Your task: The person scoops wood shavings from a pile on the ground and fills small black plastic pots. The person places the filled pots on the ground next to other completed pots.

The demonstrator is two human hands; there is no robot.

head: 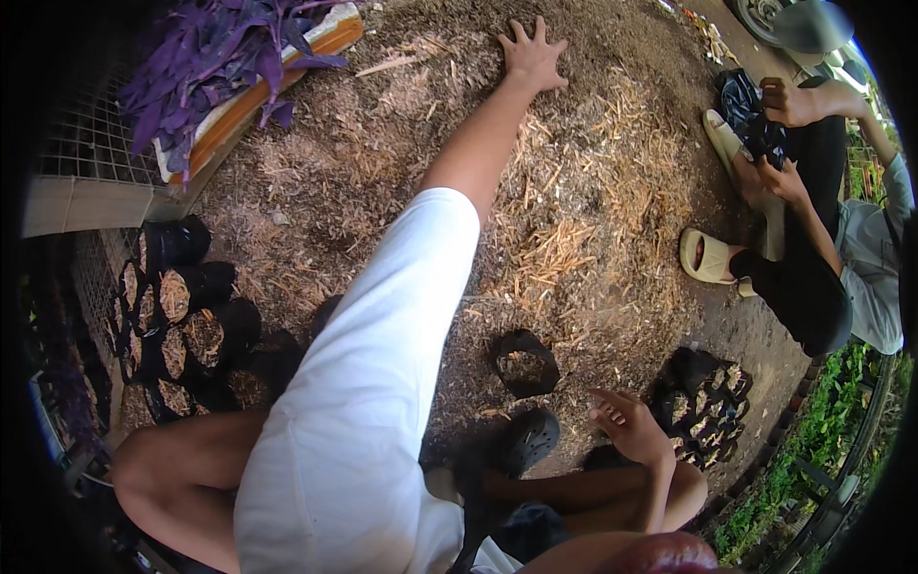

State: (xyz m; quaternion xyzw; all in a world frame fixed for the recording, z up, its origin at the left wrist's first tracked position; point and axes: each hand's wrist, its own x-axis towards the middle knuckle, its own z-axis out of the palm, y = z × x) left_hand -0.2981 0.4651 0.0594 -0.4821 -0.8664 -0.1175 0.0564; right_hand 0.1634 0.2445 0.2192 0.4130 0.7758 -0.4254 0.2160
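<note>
My left hand [534, 61] reaches far forward, palm down with its fingers spread, onto a broad heap of soil mixed with wood shavings [574, 179]. Nothing shows in its grasp; what lies beneath the palm is hidden. Nearer to me, my right hand [632, 427] hovers low above my bent leg, index finger extended and the other fingers loosely bent, holding nothing visible. Just left of and beyond it, a black plastic grow bag [546, 377] stands with its mouth up, some of the mix visible inside.
Filled black grow bags [240, 326] cluster at left, and another group [688, 369] sits at right. A planter [315, 50] holds purple-leaved plants [208, 64] beside wire mesh [86, 143]. At right, another person [796, 287] handles black plastic [739, 97]. A motorcycle wheel [760, 14] stands beyond.
</note>
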